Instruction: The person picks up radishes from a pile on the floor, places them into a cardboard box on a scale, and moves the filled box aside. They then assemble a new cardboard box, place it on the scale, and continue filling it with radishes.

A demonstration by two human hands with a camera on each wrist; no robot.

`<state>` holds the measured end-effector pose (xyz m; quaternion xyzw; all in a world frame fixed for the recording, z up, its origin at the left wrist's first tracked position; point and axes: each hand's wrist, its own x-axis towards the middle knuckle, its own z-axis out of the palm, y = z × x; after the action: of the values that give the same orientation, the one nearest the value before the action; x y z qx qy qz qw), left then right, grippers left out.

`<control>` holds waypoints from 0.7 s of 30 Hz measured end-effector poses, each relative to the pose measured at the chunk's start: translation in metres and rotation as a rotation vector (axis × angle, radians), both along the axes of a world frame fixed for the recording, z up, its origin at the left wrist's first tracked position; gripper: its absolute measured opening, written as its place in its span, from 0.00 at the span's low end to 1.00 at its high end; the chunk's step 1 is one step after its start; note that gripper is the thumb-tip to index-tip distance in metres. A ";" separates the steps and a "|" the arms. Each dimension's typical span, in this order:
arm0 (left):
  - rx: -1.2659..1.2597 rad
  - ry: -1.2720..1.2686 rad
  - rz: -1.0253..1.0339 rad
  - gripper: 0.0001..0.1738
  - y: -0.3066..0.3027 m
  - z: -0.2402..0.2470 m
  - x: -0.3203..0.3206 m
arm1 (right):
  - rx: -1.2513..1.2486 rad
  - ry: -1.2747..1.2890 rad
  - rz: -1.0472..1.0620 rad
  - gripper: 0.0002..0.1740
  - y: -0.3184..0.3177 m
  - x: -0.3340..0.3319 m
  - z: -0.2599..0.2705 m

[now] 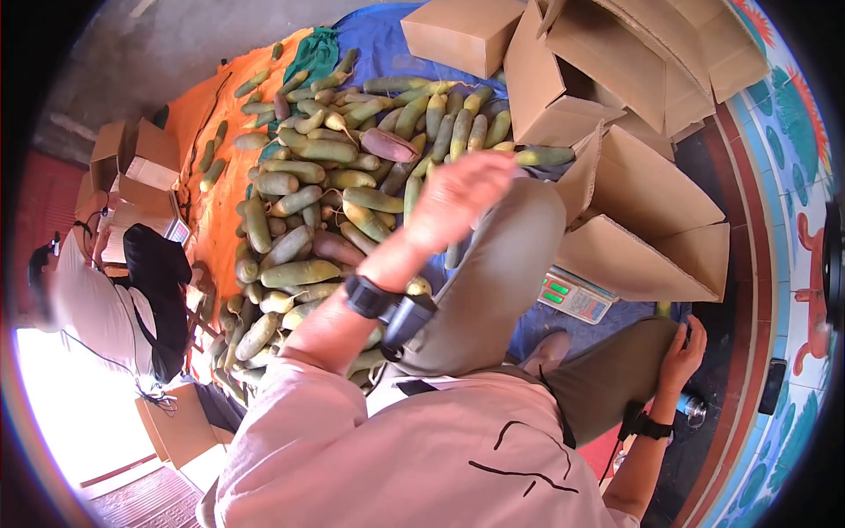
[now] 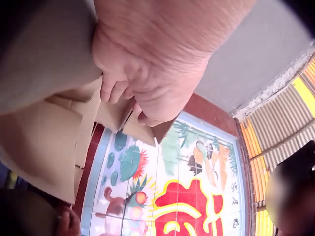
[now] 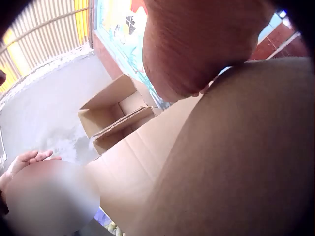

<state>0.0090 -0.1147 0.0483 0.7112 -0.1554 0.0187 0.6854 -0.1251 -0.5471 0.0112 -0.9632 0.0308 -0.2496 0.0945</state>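
Note:
My left hand (image 1: pixel 466 198) is raised in front of my bent knee (image 1: pixel 502 264), over the right side of a pile of green radishes (image 1: pixel 304 275). It is blurred, and nothing shows in its grasp. In the left wrist view the fingers (image 2: pixel 115 91) of that hand hang loosely bent, with cardboard behind them. One reddish-purple radish (image 1: pixel 389 145) stands out in the pile. My right hand (image 1: pixel 685 352) rests on my other knee. Beyond the knees, an open cardboard box (image 1: pixel 656 255) stands over a weighing scale (image 1: pixel 576 297) with lit green digits.
More cardboard boxes (image 1: pixel 616 62) are stacked at the back right beside the tiled wall (image 1: pixel 792 264). Orange sheeting (image 1: pixel 207 185) and blue sheeting (image 1: pixel 374 40) lie under the radishes. Another person (image 1: pixel 106 308) sits at the left near further boxes. A phone (image 1: pixel 773 387) lies by the wall.

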 end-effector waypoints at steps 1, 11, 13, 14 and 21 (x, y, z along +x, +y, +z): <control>0.016 0.145 0.062 0.13 0.022 -0.009 0.002 | 0.003 -0.007 -0.006 0.11 0.000 0.000 0.001; 1.133 0.207 0.005 0.16 0.164 -0.249 -0.069 | 0.022 0.009 -0.049 0.10 -0.008 -0.006 -0.004; 1.244 0.509 -0.165 0.18 0.161 -0.276 -0.089 | 0.022 0.016 -0.060 0.11 -0.008 -0.007 -0.005; 1.241 0.513 -0.171 0.18 0.154 -0.271 -0.096 | 0.023 0.020 -0.069 0.11 -0.008 -0.008 -0.004; 1.060 0.815 -0.083 0.26 0.132 -0.288 -0.112 | 0.028 0.010 -0.056 0.10 -0.003 -0.005 -0.003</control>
<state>-0.1026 0.0174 -0.2393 0.8954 0.1005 -0.3565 0.2472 -0.1299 -0.5496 0.0081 -0.9619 0.0617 -0.2467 0.1008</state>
